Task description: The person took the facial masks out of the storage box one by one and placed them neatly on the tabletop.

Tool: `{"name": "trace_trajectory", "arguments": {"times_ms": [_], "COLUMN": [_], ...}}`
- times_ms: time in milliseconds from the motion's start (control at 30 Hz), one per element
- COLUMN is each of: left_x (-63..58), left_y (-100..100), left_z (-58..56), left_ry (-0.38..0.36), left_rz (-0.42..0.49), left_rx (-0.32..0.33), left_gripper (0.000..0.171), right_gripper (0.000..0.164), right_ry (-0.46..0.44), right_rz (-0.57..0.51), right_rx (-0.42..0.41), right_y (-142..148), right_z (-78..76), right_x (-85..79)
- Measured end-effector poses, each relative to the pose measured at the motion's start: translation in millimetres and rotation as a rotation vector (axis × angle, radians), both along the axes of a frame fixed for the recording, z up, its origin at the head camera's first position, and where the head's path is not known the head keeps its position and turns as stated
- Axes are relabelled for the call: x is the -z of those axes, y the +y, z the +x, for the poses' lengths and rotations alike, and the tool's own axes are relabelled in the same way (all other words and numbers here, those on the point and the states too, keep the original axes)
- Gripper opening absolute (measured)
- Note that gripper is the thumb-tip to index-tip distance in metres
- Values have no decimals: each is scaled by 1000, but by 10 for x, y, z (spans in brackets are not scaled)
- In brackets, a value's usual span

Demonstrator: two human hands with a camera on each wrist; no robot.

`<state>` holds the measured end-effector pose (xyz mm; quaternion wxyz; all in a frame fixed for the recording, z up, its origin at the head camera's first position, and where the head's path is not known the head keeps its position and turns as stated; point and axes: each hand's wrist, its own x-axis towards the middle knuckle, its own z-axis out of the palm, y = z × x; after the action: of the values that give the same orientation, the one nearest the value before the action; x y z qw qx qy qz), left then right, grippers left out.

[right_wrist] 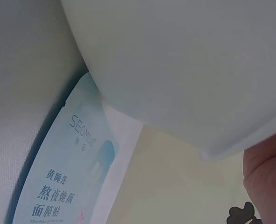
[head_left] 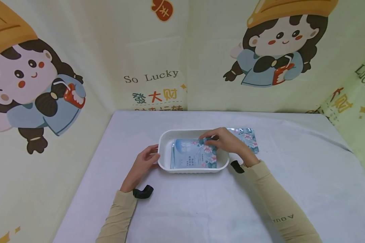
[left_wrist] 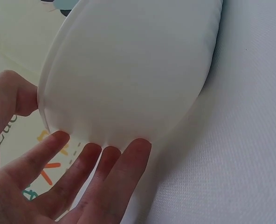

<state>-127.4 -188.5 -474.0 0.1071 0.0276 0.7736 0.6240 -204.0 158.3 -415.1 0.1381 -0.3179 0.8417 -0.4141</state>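
A white oblong tray (head_left: 164,139) sits mid-table. Flat inside it lies a blue face-mask packet (head_left: 190,158) with flowers printed on it. My right hand (head_left: 207,140) reaches over the tray's right side, and its curled fingers pinch that packet's upper right corner. My left hand (head_left: 154,157) rests against the tray's left end. In the left wrist view its straight fingers (left_wrist: 105,161) touch the tray's outer wall (left_wrist: 128,70), with the thumb (left_wrist: 17,93) at the rim. A second packet (head_left: 250,136) lies on the table just right of the tray, also seen as the packet (right_wrist: 68,172) beside the tray wall (right_wrist: 189,70).
A white cloth covers the table (head_left: 200,209). Printed cartoon backdrop panels (head_left: 158,77) close off the back and both sides. Both forearms wear beige sleeves.
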Motion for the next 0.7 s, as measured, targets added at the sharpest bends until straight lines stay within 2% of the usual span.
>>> {"name": "trace_trajectory", "arguments": {"times_ms": [233, 500, 700], "left_x": [-11, 6, -5], "left_y": [3, 8, 17], "left_z": [2, -2, 5], "left_ry": [-13, -18, -19], "left_rz": [-1, 12, 2], "left_rx": [-8, -5, -9], "left_gripper": [51, 52, 51], "right_gripper": [28, 27, 28], "right_ry": [-30, -13, -17], "right_rz": [-32, -62, -58], "right_rx": [19, 31, 85], "right_y": [36, 122, 177], "right_z": [19, 29, 60], "right_x": [-52, -86, -155]}}
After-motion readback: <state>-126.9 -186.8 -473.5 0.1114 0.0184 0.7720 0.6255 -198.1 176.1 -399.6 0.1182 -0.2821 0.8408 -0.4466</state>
